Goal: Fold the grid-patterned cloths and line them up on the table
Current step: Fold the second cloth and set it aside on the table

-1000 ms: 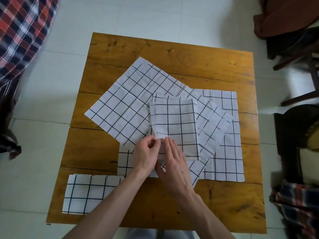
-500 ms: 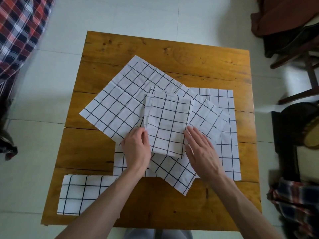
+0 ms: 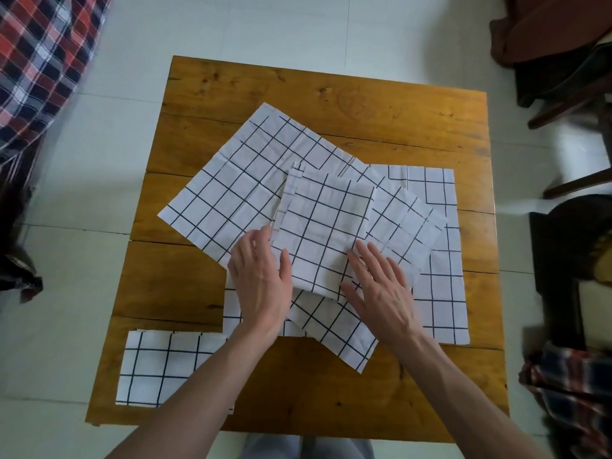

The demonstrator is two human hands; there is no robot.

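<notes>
Both hands flat, fingers straight: left hand point(image 3: 261, 286) and right hand point(image 3: 381, 293) flank folded cloth point(image 3: 324, 233); bare table point(image 3: 331, 94) beyond.

The square table of honey-brown wooden planks point(image 3: 331, 94) has a smooth, faintly glossy finish with dark knots, and on it lie matt white woven cloths with a thin black grid point(image 3: 231, 200), lightly creased, while beyond the table the pale tiled floor point(image 3: 231, 28) looks smooth and slightly shiny.
</notes>
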